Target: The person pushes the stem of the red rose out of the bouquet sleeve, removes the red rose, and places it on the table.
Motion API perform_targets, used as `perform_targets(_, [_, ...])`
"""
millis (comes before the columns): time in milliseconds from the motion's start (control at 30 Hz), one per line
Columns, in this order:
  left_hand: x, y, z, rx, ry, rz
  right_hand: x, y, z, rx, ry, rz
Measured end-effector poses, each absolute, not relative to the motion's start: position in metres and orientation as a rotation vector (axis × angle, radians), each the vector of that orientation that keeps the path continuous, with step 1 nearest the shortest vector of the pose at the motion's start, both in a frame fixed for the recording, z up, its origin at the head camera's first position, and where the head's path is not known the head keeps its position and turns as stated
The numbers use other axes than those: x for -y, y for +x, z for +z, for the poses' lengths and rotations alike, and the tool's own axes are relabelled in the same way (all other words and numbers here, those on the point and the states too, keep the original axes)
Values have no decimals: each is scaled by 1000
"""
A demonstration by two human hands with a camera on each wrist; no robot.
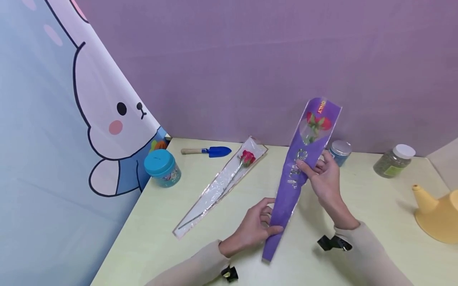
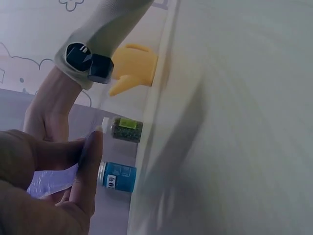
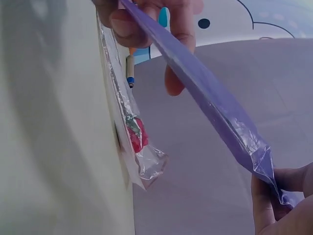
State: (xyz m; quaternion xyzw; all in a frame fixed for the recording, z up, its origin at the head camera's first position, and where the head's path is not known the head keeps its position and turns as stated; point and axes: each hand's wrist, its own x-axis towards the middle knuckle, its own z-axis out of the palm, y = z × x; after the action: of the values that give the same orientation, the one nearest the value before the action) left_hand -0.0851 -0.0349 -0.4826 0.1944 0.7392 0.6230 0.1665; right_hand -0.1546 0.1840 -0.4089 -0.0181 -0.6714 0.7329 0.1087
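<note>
a pale yellow-green bench [image 1: 372, 206] is standing against a plain purple wall [image 1: 250, 59], and a light blue curtain printed with a white cartoon rabbit [image 1: 107, 115] is hanging along its left edge. lying and standing on the bench are a clear cellophane sleeve holding a red rose [image 1: 223, 184], a small blue trowel with a wooden handle [image 1: 209, 151], a teal round tub [image 1: 162, 168], a blue jar with a silver lid [image 1: 339, 152], a jar of greenish grains with a white lid [image 1: 394, 160], and a yellow plastic watering can [image 1: 438, 216] that is being cut off at the right edge.

a long purple cone-shaped flower sleeve [image 1: 298, 171] is being held tilted above the bench. the left hand [image 1: 252, 230] is gripping its narrow lower end, and the right hand [image 1: 323, 178] is pinching its middle from the right. the word "only" is reading upside down at its top; the silver lettering lower down is too creased to read. a red flower is showing through its clear window. the jar labels are too small to make out.
</note>
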Motion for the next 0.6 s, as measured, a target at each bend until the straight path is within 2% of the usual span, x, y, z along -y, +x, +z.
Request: perform_targets(600, [28,-124,-454,-1945,478,1985,-173,-154,-405,1984,-74,2185])
